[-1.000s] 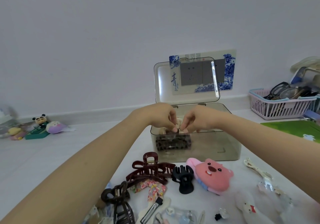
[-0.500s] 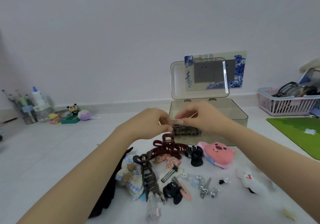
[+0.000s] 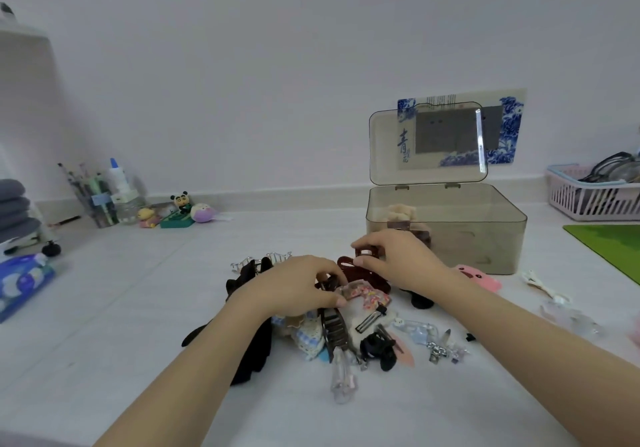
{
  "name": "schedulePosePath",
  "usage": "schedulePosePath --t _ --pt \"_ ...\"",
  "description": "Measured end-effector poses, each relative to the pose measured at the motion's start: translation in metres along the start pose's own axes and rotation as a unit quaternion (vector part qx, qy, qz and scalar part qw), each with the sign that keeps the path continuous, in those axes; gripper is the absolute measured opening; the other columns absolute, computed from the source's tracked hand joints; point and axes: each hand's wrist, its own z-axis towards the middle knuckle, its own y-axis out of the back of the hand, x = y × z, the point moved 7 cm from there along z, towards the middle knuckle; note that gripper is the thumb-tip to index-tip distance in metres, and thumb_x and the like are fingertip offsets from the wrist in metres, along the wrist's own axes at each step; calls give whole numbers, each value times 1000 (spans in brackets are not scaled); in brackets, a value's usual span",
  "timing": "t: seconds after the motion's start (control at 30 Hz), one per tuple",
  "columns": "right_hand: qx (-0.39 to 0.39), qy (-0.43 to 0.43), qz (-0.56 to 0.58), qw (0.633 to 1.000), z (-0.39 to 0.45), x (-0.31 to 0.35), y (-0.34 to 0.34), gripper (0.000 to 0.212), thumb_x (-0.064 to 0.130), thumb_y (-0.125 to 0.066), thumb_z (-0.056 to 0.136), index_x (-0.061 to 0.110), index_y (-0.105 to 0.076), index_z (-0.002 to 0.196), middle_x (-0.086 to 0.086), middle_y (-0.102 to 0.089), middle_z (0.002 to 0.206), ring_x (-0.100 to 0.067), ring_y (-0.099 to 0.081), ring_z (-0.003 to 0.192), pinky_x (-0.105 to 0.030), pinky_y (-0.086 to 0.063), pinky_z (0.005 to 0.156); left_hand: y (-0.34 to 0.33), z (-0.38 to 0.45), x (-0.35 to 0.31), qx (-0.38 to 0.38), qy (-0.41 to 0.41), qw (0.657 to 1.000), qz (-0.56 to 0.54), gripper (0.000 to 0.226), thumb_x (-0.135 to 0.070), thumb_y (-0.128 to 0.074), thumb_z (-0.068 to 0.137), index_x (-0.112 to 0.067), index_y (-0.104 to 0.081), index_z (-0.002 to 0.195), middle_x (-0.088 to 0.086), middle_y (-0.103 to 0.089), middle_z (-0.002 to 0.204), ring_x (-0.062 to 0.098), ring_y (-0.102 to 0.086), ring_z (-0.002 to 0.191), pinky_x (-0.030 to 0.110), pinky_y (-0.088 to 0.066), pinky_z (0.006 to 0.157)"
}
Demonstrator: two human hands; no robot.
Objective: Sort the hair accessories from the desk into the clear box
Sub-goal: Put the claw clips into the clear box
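Note:
The clear box (image 3: 485, 238) stands open at the back right, its lid (image 3: 388, 148) upright; a beige fuzzy piece (image 3: 401, 211) lies inside. In front of it lies a pile of hair accessories. My right hand (image 3: 401, 261) grips the top of a dark red claw clip (image 3: 348, 266). My left hand (image 3: 294, 289) is closed around the upper end of a dark brown claw clip (image 3: 334, 332), beside a floral bow clip (image 3: 369, 297). A black claw clip (image 3: 377, 348), a clear clip (image 3: 343, 379), silver clips (image 3: 445, 348) and a pink plush clip (image 3: 479, 275) lie loose.
Black fabric (image 3: 249, 355) lies under my left forearm. A pink basket (image 3: 585, 202) and a green mat (image 3: 613, 251) are at the right. A pen holder (image 3: 98, 200), small figurines (image 3: 178, 211) and a blue packet (image 3: 20, 282) are at the left.
Both hands have come away from the box and down onto the pile. The right hand has closed on the dark red clip, the left on the dark brown one.

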Motion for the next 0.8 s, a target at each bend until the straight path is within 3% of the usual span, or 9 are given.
schedulePosePath --t 0.13,0.2,0.27,0.37,0.47,0.6,0.67,0.73,0.8 --pt "-17 -4 5 1000 6 -1 2 34 36 -63 85 25 -65 117 7 -67 115 -5 -58 95 -16 -40 76 3 3 0 -32 -13 998 -50 26 -38 -68 81 -36 -65 106 -9 -59 103 0 -52 77 20 -41 71" --pt "-21 8 31 999 6 0 5 34 33 -66 83 23 -66 116 10 -68 105 4 -51 77 -6 -35 63 9 5 0 -63 -19 995 -81 25 -35 -69 81 -34 -67 106 -6 -61 101 3 -55 81 24 -45 78" --pt "-35 9 60 998 7 -2 12 33 29 -68 83 20 -67 115 22 -59 82 9 -46 64 0 -35 55 17 6 0 -95 -20 990 -104 22 -33 -67 83 -33 -67 105 -4 -61 98 10 -58 85 26 -46 81" --pt "-76 -10 106 991 6 -7 26 30 28 -69 82 20 -69 111 22 -52 73 5 -50 64 3 -35 55 31 4 -4 -130 -25 982 -138 18 -30 -62 88 -32 -68 105 -7 -62 87 4 -56 74 20 -42 69" --pt "-86 -51 181 978 3 -12 35 29 34 -69 81 28 -67 109 10 -64 93 -3 -60 80 -14 -46 69 43 3 -7 -147 -15 972 -180 19 -32 -57 91 -32 -68 106 -4 -67 84 6 -55 65 19 -44 61" --pt "-86 -57 215 971 0 -8 51 37 34 -69 81 24 -63 116 2 -61 103 4 -52 77 -12 -37 62 55 4 -7 -156 7 959 -235 25 -29 -53 93 -32 -68 113 -4 -68 99 10 -56 73 21 -46 64" --pt "-81 -68 219 970 -4 -6 57 39 33 -68 82 18 -63 117 -7 -63 104 -7 -57 77 -17 -44 64 57 5 -10 -155 8 959 -237 26 -28 -53 93 -35 -68 113 -9 -67 109 13 -59 84 19 -46 66" --pt "-84 -77 226 967 -9 -5 65 27 32 -68 82 14 -68 103 -23 -64 110 -31 -63 84 -40 -53 78 59 8 -15 -155 1 959 -237 26 -27 -54 92 -39 -67 112 -11 -65 114 13 -60 89 18 -46 68" --pt "-91 -87 255 959 -13 -7 73 7 33 -68 81 26 -68 81 -20 -68 101 -30 -63 80 -43 -52 84 62 11 -22 -156 -10 960 -234 28 -26 -54 92 -40 -66 113 -13 -65 111 11 -60 87 17 -47 69"
